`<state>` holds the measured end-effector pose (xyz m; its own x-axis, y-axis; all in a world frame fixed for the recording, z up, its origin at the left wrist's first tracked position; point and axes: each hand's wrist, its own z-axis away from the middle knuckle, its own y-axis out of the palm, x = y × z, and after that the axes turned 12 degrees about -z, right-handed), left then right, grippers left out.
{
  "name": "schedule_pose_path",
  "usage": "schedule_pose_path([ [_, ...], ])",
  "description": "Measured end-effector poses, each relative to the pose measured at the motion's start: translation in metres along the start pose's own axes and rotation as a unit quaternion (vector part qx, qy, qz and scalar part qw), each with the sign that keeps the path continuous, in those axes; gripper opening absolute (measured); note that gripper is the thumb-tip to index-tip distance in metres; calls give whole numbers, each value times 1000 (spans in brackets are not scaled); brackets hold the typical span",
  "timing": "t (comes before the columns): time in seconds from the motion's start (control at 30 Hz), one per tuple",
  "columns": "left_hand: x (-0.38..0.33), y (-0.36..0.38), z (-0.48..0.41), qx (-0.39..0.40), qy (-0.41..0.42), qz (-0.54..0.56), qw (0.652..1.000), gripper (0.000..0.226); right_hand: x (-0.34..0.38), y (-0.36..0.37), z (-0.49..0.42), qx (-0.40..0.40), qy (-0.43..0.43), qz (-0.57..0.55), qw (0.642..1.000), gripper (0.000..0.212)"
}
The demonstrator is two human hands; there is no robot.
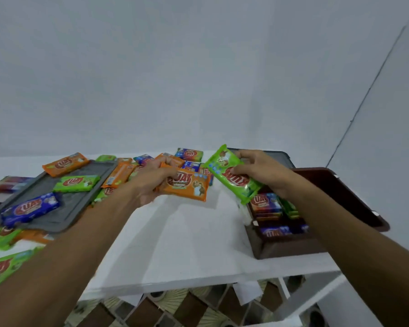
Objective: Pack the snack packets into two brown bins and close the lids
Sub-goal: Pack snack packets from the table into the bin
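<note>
Hovering by the open brown bin (281,249), the right hand (260,171) pinches a green packet (229,178) while the left hand (149,187) grips an orange packet (187,186) above the worktop (187,244); slot each flat beside the rows inside, seemingly part-full.

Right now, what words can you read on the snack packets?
"KUAT": blue packet on the grey tray.
"UAT", first letter covered: orange packet in the left hand.
Upside-down logo, too blurred to be sure: green packet in the right hand.
Smaller print everywhere: too small to read.
</note>
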<state>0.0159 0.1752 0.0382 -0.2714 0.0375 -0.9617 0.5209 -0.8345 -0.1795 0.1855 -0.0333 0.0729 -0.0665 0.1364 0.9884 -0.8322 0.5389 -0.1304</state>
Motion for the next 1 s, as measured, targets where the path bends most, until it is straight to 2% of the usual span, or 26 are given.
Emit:
schedule_pose_path([
  [0.17,-38,75,-12,22,51,-5,998,34,-18,-87,23,-57,38,30,997,12],
  [0.27,-55,121,-15,57,72,-66,994,29,-31,-129,35,-51,55,147,986,11],
  [0.37,-64,166,-18,103,87,-166,977,23,-39,-165,49,27,93,300,949,14],
  [0.5,-56,214,-20,175,100,-299,933,10,-49,-187,62,160,132,410,888,19],
  [0.57,-46,230,-23,174,122,-404,890,7,-58,-190,64,213,127,473,845,22],
  [0.67,-37,239,-24,170,153,-616,754,18,-72,-190,61,232,99,531,809,33],
  [0.7,-35,241,-24,183,143,-645,728,21,-76,-191,61,237,92,541,802,38],
  [0.87,-29,250,-21,217,100,-731,640,30,-84,-196,60,271,66,562,779,43],
  [0.93,-28,252,-22,232,87,-741,624,31,-87,-198,61,285,64,558,777,42],
  [1.0,-29,252,-23,250,67,-737,624,32,-90,-200,61,281,62,561,776,43],
])
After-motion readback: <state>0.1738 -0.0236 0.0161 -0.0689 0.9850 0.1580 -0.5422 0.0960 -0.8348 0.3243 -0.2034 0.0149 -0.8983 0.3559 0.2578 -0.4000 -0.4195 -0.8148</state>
